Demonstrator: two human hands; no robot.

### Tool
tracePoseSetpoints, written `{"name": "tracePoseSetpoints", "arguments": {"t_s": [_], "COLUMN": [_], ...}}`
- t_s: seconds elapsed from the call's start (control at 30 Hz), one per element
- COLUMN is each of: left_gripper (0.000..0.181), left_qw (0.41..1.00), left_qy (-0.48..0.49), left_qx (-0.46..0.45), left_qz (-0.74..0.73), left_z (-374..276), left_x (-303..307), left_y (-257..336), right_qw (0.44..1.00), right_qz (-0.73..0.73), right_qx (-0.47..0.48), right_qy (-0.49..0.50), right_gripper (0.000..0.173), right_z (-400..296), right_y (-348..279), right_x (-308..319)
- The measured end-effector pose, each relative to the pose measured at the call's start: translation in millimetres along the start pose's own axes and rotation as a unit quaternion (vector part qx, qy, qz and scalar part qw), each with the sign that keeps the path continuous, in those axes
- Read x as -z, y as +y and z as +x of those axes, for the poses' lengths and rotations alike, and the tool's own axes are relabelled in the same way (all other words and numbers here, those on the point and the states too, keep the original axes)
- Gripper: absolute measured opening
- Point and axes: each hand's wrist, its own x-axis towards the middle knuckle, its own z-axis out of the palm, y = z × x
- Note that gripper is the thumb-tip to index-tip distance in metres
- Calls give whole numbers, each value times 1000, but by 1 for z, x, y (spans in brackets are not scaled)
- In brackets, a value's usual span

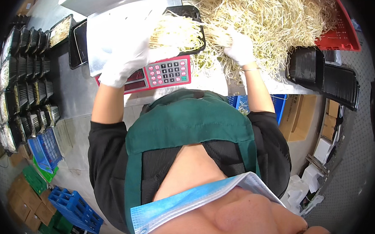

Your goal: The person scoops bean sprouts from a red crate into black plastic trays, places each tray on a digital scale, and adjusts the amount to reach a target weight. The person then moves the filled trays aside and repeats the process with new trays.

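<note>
My left hand (128, 51), in a white glove, spans the left end of a black plastic tray (202, 36), thumb along its near side and fingers towards the far side. Glare blurs the fingers' outline. Pale bean sprouts (176, 31) fill that tray, which sits above a red digital scale (187, 75) with a metal pan (99, 35). At the tray's right, my gloved right hand (241, 49) grips a bunch of bean sprouts (218, 34). Behind this hand rises a large heap of bean sprouts (261, 14).
Stacks of filled, wrapped trays (23, 78) stand at the left table edge. Nested black trays (309, 66) lean at the right, below a red plastic crate (342, 32). A metal box (121, 1) stands behind the scale. Blue crates (46, 148) and cardboard boxes (28, 201) are lower down.
</note>
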Motion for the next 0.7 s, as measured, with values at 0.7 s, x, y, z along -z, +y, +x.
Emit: {"name": "tracePoseSetpoints", "arguments": {"t_s": [0.7], "left_gripper": [66], "left_qw": [969], "left_qy": [168], "left_qx": [-148], "left_qz": [104], "left_z": [12], "left_x": [-40], "left_y": [-32], "right_qw": [920], "right_qz": [-25], "right_qx": [390], "right_qy": [22], "right_gripper": [74], "right_z": [51], "right_y": [-122], "right_x": [104]}}
